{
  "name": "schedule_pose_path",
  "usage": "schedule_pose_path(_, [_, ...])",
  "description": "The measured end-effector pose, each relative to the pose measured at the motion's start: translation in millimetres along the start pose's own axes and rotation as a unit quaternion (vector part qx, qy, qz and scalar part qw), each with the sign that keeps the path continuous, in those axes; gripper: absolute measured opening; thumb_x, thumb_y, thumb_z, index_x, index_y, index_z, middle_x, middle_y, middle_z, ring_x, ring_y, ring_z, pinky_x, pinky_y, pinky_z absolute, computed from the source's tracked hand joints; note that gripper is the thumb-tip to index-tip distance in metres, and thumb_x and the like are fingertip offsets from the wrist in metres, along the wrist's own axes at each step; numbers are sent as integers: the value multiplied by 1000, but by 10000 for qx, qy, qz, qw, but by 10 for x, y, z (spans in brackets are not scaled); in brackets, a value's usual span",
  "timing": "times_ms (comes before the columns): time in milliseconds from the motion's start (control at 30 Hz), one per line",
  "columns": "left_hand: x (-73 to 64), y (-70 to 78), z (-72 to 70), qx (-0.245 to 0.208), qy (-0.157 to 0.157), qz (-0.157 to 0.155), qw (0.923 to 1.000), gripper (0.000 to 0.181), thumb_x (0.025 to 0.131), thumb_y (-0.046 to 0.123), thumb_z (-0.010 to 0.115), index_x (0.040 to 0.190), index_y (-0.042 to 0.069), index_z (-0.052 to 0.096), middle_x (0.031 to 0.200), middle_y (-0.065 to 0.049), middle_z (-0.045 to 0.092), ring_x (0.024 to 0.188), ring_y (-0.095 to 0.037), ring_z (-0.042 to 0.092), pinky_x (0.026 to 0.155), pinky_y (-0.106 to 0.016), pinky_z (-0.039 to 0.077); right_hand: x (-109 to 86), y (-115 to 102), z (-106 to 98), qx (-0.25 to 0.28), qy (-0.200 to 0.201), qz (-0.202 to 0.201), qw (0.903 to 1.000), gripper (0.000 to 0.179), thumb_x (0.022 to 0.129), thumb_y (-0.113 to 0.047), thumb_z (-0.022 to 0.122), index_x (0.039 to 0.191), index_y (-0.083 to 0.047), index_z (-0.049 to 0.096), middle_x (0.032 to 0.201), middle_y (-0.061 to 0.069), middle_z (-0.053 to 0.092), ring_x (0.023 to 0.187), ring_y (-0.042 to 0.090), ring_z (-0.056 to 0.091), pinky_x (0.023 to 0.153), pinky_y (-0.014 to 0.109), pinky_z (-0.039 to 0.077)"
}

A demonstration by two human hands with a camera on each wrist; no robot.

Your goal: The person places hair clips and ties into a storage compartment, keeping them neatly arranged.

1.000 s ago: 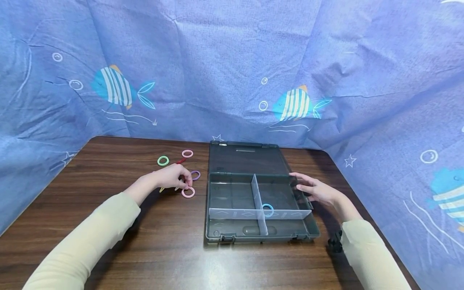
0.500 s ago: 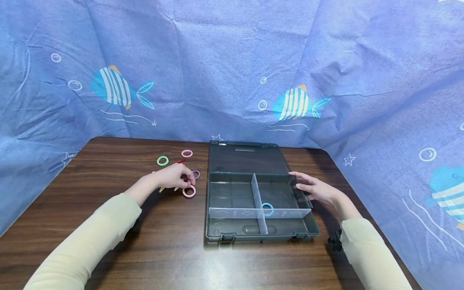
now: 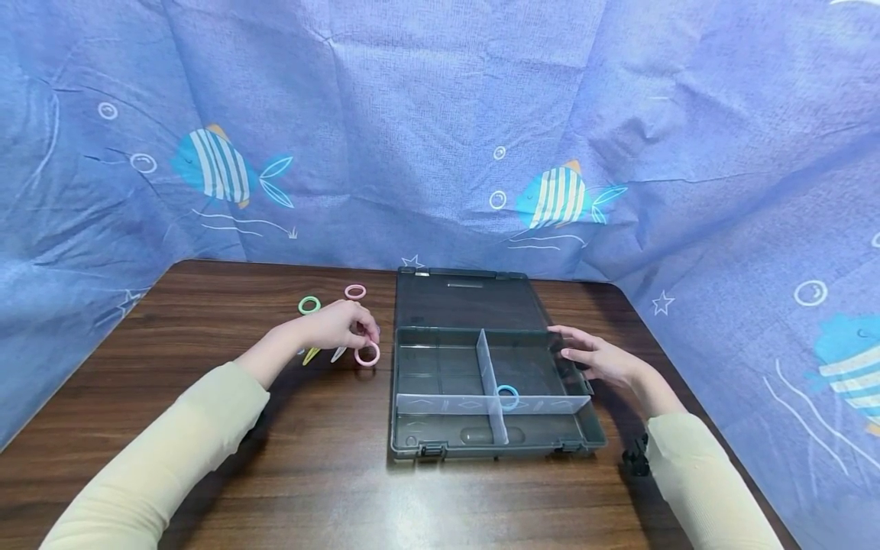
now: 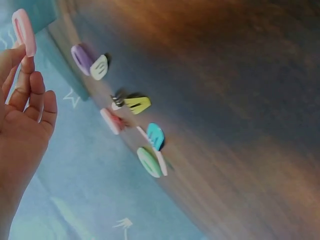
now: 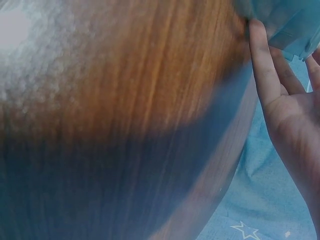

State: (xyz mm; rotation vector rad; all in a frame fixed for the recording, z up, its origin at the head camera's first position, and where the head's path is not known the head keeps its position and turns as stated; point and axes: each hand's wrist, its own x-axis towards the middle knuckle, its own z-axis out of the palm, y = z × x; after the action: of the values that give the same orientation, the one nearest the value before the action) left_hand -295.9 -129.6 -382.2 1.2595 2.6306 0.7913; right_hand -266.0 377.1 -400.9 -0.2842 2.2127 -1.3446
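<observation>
My left hand point(image 3: 337, 325) pinches a pink hair tie point(image 3: 367, 354) between thumb and fingertips, just left of the box. In the left wrist view that same pink hair tie point(image 4: 24, 33) stands upright, raised off the table. My right hand point(image 3: 601, 359) rests with extended fingers against the right side of a grey see-through divider box point(image 3: 440, 452). Its lid point(image 3: 467, 302) lies back, and a light blue hair tie point(image 3: 507, 396) is inside near where the white dividers cross; which compartment holds it, I cannot tell.
Beyond the left hand lie a green hair tie point(image 3: 309, 305) and another pink one point(image 3: 355, 292). A purple hair tie point(image 4: 81, 60) and yellow point(image 4: 138, 104), white point(image 4: 99, 67) and blue point(image 4: 156, 136) snap hair clips are scattered nearby. A fish-print curtain point(image 3: 440, 153) backs the table.
The left hand has lifted the pink hair tie slightly and shifted right, towards the box. The yellow and white clips show more now. The right hand stays put.
</observation>
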Motion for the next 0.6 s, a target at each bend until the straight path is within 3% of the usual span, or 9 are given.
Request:
schedule_pose_path(167, [31, 92, -82, -10, -20, 59, 10000, 9, 82, 5, 67, 85, 12, 71, 80, 7, 65, 73, -6, 54, 74, -37, 48, -2, 9, -5, -125, -3, -19, 9999, 56, 100, -28, 46, 150, -25, 22, 157, 13, 4, 138, 41, 22, 98, 64, 32])
schedule_pose_path(267, [60, 133, -138, 69, 15, 173, 9998, 8, 82, 6, 67, 84, 13, 71, 79, 8, 66, 73, -6, 55, 88, -41, 39, -2, 10, -3, -108, 3, -20, 9999, 57, 100, -29, 46, 150, -24, 21, 157, 15, 3, 138, 42, 21, 98, 65, 31])
schedule_pose_path(400, [106, 202, -218, 165, 38, 143, 9998, 9, 80, 6, 67, 83, 15, 71, 78, 6, 67, 78, -10, 54, 88, -39, 38, 7, 12, 8, -78, -15, -49, 10000, 58, 99, -30, 47, 150, -24, 20, 157, 15, 3, 138, 43, 21, 98, 64, 33])
schedule_pose_path(500, [156, 284, -279, 140, 17, -57, 9999, 11, 81, 8, 67, 83, 17, 72, 80, 5, 67, 83, -14, 53, 80, -36, 42, 12, 12, 11, -180, 36, -50, 9998, 56, 99, -31, 47, 149, -25, 23, 157, 13, 7, 137, 41, 24, 97, 61, 36])
schedule_pose_path(600, [219, 370, -329, 71, 32, -136, 9999, 12, 83, 9, 67, 84, 19, 72, 81, 6, 67, 83, -15, 54, 84, -36, 42, 12, 17, 8, -430, 107, -116, 9989, 55, 99, -31, 48, 149, -24, 24, 156, 15, 12, 135, 41, 29, 94, 58, 40])
